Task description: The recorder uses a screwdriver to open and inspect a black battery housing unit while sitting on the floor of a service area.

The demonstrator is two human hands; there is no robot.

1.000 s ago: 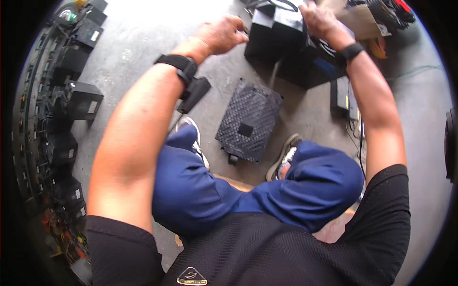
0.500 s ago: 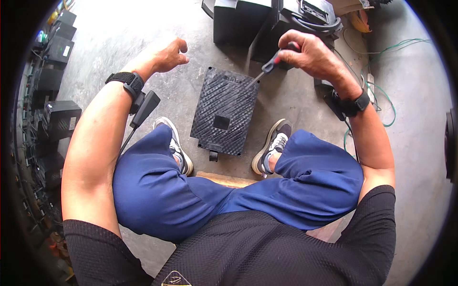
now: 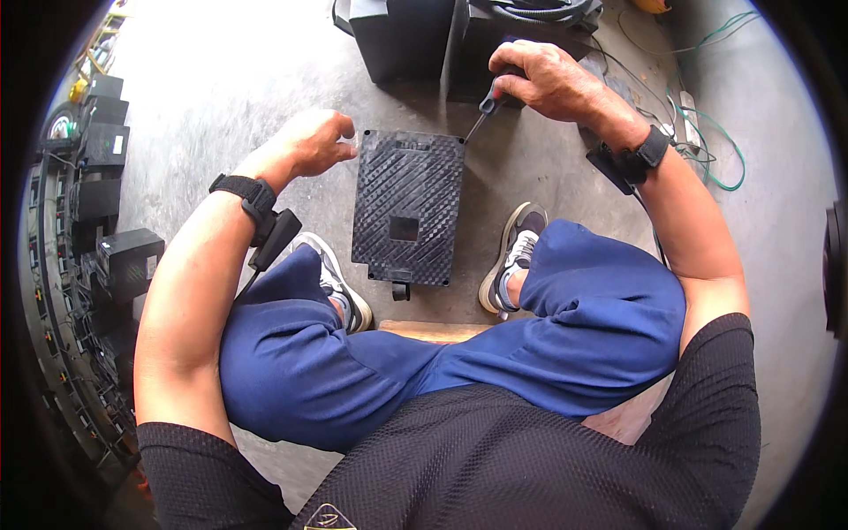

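A flat black plastic box (image 3: 409, 181) with a diagonally ribbed top lies on the floor between my shoes. It has a small rectangular recess, holes at its corners and a short black tab at the near end. My right hand (image 3: 549, 81) is closed around the dark grey and red handle of a screwdriver (image 3: 488, 104). The screwdriver slants down, its tip at the box's far right corner. By the far left corner is my left hand (image 3: 316, 145), thumb and forefinger apart with nothing seen between them; its other fingers are partly hidden.
Larger black boxes (image 3: 402, 40) stand beyond, one with a coiled cable (image 3: 541, 11) on top. Green and dark wires (image 3: 720, 168) and a power strip (image 3: 691, 119) lie at right. Black boxes (image 3: 128, 256) line a rack at left. A wooden edge (image 3: 433, 331) shows below me.
My left hand has come nearer the box's far left corner. The screwdriver, still in my right hand, stands steeper at the far right corner. The whole view has shifted slightly.
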